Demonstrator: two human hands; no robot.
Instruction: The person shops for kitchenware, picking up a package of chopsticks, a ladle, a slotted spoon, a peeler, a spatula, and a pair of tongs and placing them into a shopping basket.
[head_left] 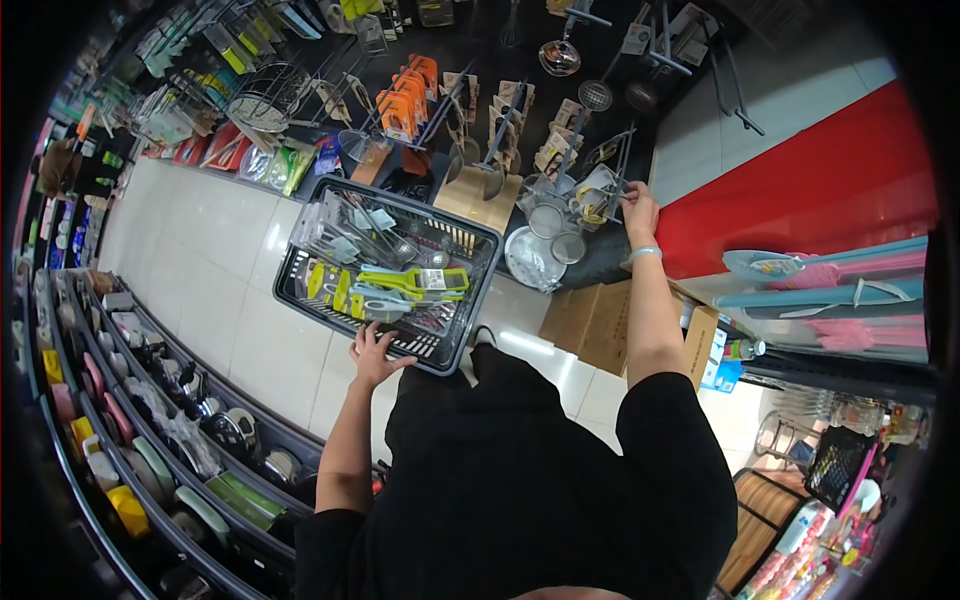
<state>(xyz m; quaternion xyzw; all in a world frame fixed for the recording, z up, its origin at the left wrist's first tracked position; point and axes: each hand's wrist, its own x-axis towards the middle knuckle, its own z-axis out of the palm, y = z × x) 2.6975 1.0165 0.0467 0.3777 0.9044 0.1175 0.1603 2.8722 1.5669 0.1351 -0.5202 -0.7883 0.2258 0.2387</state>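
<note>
A dark plastic shopping basket [487, 250] stands in front of me, filled with kitchen tools. Lime-green-handled tools [415, 283] lie across its middle, and packaged metal utensils [350, 232] fill the far side. My left hand [372, 354] rests at the basket's near rim with its fingers spread. At the rack on the right, my right hand [640, 212] has its fingers closed at the end of a metal display hook [622, 165]; whether they also pinch a small item is hidden. Small round mesh strainers [568, 247] hang just left of that hand.
Orange-handled tools [405, 100] and ladles [560, 57] hang on the far rack. A cardboard box [590, 325] stands under my right arm, beside a red panel [790, 180]. Shelves of pans [230, 430] line the left, along the tiled floor [200, 230].
</note>
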